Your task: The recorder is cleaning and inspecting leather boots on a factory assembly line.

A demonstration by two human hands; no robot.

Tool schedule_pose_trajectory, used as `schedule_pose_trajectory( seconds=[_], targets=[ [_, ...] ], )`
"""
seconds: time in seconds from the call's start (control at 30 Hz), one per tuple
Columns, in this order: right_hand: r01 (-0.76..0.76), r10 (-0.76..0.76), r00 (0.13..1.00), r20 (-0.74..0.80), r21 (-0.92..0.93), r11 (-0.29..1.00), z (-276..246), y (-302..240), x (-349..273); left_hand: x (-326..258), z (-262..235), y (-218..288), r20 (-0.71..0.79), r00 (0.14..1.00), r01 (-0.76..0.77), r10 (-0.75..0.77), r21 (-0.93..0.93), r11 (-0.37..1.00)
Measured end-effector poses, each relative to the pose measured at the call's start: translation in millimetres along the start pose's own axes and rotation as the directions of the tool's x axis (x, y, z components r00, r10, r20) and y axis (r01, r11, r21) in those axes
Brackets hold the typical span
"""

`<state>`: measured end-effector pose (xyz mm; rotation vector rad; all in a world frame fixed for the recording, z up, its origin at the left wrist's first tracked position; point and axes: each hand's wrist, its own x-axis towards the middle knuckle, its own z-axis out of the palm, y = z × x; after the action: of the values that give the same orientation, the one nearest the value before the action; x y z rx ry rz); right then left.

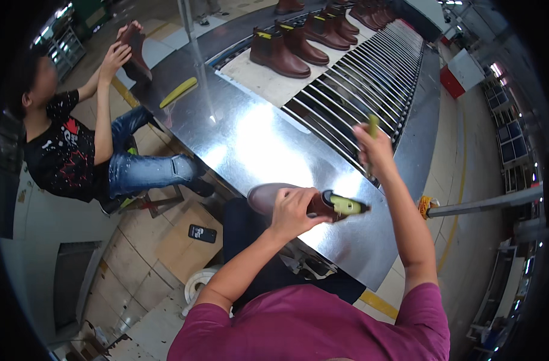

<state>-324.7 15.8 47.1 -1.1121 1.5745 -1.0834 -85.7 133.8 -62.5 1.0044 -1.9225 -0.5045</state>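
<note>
A brown ankle boot point(265, 198) lies on its side on the metal table point(238, 135), its toe to the left. My left hand point(294, 212) is closed around its middle. A yellow-green piece point(346, 206) shows at the boot's opening. Raised over the table's right part, my right hand point(374, 147) grips a slim yellow-green tool point(373, 123). One end sticks up above the fist, and a thin part shows below it; motion blur hides its exact kind.
Beyond the table, a roller conveyor point(358, 84) carries brown boots point(280, 55) on a pale board. A long yellow-green strip point(178, 92) lies on the table's far left. Left, a seated co-worker point(70, 132) holds up a brown boot point(134, 54). A metal bar point(485, 201) juts in at right.
</note>
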Motion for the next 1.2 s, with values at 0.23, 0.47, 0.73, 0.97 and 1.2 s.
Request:
schedule_pose_trajectory(
  seconds=[0.23, 0.47, 0.73, 0.97, 1.2],
  targets=[
    [0.003, 0.041, 0.916, -0.400, 0.110, 0.994, -103, 87, -134, 48, -20, -27, 0.377, 0.923, 0.014, 0.074, -0.225, 0.974],
    [-0.018, 0.281, 0.915, -0.289, 0.667, 0.745, -72, 143, -176, 6, 54, -2, 0.149, 0.936, 0.352, -0.319, -0.399, 0.847],
    [0.090, 0.422, 0.857, -0.294, 0.893, 0.440, -24, 171, -194, 7, 107, 58, -0.081, 0.876, 0.388, -0.475, -0.467, 0.795],
    [0.052, 0.423, 0.875, -0.235, 0.915, 0.401, -23, 170, -216, 3, 94, 74, -0.036, 0.852, 0.390, -0.523, -0.623, 0.678],
    [-0.002, 0.444, 0.879, -0.174, 0.930, 0.368, -14, 152, -216, -4, 82, 60, -0.046, 0.834, 0.357, -0.549, -0.715, 0.601]
  ],
)
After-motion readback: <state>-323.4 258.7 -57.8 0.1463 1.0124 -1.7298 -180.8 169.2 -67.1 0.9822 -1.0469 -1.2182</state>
